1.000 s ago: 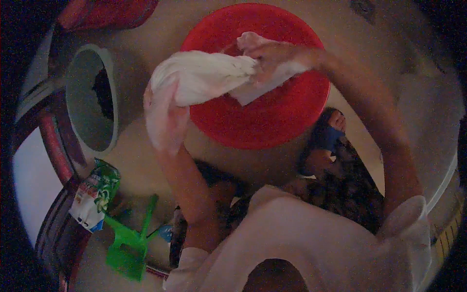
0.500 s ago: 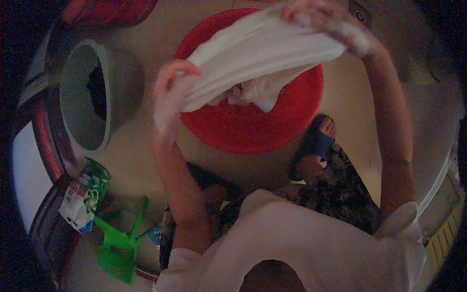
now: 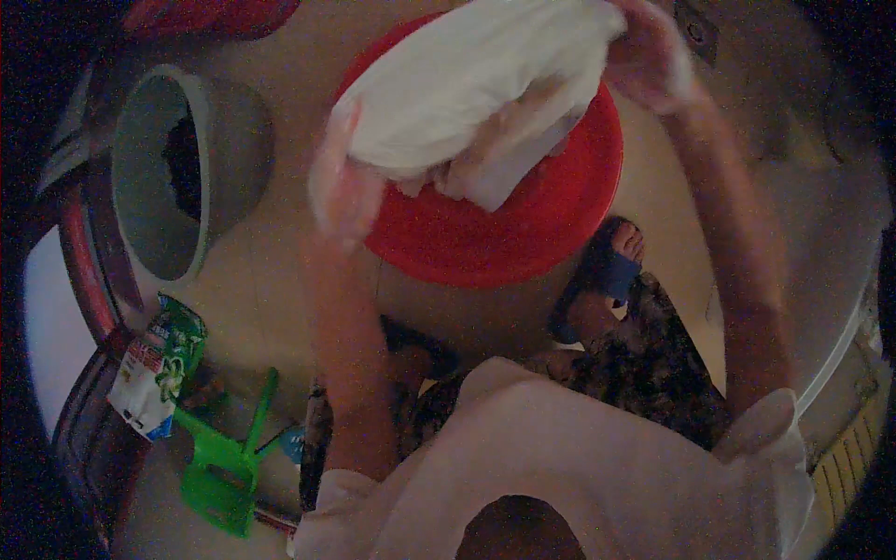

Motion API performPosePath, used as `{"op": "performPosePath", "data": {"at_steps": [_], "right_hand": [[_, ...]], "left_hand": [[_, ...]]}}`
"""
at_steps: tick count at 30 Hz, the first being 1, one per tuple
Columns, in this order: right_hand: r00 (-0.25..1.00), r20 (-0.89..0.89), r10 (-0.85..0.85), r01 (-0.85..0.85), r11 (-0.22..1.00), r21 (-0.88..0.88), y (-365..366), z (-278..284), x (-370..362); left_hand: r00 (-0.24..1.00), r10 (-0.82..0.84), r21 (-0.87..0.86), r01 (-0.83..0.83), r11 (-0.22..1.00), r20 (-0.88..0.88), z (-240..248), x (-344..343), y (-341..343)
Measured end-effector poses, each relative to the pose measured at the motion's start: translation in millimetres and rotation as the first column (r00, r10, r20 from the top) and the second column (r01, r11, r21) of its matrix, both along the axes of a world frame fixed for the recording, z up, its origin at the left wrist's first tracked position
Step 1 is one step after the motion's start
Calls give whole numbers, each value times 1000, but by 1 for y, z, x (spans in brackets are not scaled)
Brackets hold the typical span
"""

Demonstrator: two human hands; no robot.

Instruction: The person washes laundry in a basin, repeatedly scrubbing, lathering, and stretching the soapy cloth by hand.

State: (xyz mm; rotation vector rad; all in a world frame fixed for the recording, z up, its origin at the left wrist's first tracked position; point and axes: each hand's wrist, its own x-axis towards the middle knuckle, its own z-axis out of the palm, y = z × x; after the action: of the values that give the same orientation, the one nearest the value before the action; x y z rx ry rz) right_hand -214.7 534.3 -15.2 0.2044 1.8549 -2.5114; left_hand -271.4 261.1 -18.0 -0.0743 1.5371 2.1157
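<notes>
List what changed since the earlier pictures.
The right hand moved up and right in the picture; the bunched white cloth is now spread wide between it and the left hand. No release shows. The red basin, grey bucket and green plastic item stayed put.

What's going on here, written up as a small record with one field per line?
Left hand: the left hand, blurred, holds the left end of the white cloth
Right hand: the right hand holds its upper right end
Cloth: spread between both hands, above the red basin
Unclear: whether the pale folds below belong to the same cloth
Left of basin: a grey-green bucket with something dark inside
Lower left: a green-and-white packet beside a bright green plastic tool
Footwear: a blue sandal near the basin
Light: dim
</notes>
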Motion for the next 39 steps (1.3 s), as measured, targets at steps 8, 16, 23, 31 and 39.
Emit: {"op": "performPosePath", "data": {"at_steps": [8,16,23,31,39], "right_hand": [[954,-29,300,-8,122,993,-153,8,-2],[963,-120,240,43,303,952,-152,-4,17],[897,-344,278,177,487,855,-162,-5,12],[918,139,370,-395,837,378,-47,19,-67],[871,-464,160,242,681,691,-76,21,-47]], "left_hand": [[1000,-7,-106,6,994,-6,-42,51,37],[940,-279,-547,132,827,-196,-28,55,45],[954,89,-146,-49,988,286,-39,60,39],[962,-190,-140,164,976,-197,-15,31,21],[908,-303,-102,344,933,290,1,25,2]]}}
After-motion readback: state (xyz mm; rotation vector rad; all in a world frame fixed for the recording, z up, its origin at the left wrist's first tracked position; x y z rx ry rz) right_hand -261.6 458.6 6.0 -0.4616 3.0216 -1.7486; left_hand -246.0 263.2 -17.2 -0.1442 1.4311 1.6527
